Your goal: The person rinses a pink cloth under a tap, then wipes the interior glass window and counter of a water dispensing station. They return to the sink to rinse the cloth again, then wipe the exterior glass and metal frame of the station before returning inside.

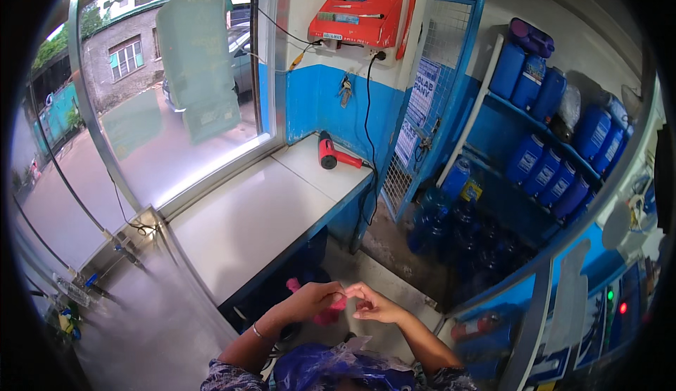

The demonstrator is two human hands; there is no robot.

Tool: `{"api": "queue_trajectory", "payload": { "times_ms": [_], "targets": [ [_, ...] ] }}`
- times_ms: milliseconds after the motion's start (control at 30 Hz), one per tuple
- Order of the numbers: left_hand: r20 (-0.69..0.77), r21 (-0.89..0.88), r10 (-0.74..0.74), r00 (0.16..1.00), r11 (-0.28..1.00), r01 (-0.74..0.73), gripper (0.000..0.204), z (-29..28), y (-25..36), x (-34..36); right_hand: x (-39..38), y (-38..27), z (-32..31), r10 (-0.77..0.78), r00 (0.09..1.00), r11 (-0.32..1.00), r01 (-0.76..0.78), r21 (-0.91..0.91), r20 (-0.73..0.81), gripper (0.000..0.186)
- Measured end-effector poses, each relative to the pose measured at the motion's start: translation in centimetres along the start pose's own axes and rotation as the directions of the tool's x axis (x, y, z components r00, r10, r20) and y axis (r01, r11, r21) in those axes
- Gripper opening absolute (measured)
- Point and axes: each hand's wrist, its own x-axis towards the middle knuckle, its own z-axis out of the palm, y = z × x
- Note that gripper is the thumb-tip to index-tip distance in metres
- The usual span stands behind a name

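Note:
My left hand (pixel 313 301) and my right hand (pixel 375 305) meet in front of me, fingertips almost touching. Left thumb and fingers are pinched together; the right fingers are bent toward them. Anything between the fingertips is too small to make out. Just below them, close to my body, is a large blue container (pixel 306 370) with clear crinkled plastic film (pixel 355 349) on its top. Something pink (pixel 331 313) shows lower down behind my hands; its kind is unclear. On the white tiled counter (pixel 246 215) ahead lies a red and black heat gun (pixel 334 155).
A steel sink-like surface (pixel 148 320) with taps adjoins the counter at left. A black cord (pixel 368 109) hangs from the wall outlet. Blue jugs (pixel 542 162) fill shelves at right; large round bottles (pixel 461 225) stand beneath. A blue mesh door (pixel 422 102) stands beside them.

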Motion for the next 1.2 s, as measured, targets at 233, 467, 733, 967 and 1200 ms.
{"api": "queue_trajectory", "payload": {
  "times_ms": [233,467,733,967,1200],
  "targets": [
    [-0.27,0.14,-0.028,0.963,0.988,0.068,0.012,-0.2,0.2,7.2,6.3,-1.6,-9.1,-0.009,0.979,0.668,0.157,-0.727,0.203,0.025],
    [-0.649,0.109,-0.067,0.758,0.978,0.18,0.007,-3.7,-2.7,10.8,9.5,-3.0,-15.3,0.012,0.982,0.931,0.059,-0.36,0.19,0.018],
    [-0.663,0.25,0.1,0.742,0.964,0.094,0.007,-7.8,-3.6,15.6,11.5,-5.1,-20.5,0.026,0.953,0.643,0.214,-0.735,0.301,0.029],
    [-0.767,0.347,0.181,0.616,0.924,0.161,0.007,-13.2,-5.5,18.9,17.9,-3.5,-23.5,0.082,0.988,0.918,-0.024,-0.395,0.13,0.024],
    [-0.796,0.242,-0.01,0.605,0.911,0.333,0.019,-17.0,-9.6,20.8,27.8,-4.9,-27.8,0.227,0.909,0.971,-0.184,-0.152,0.351,0.028]
  ]
}}
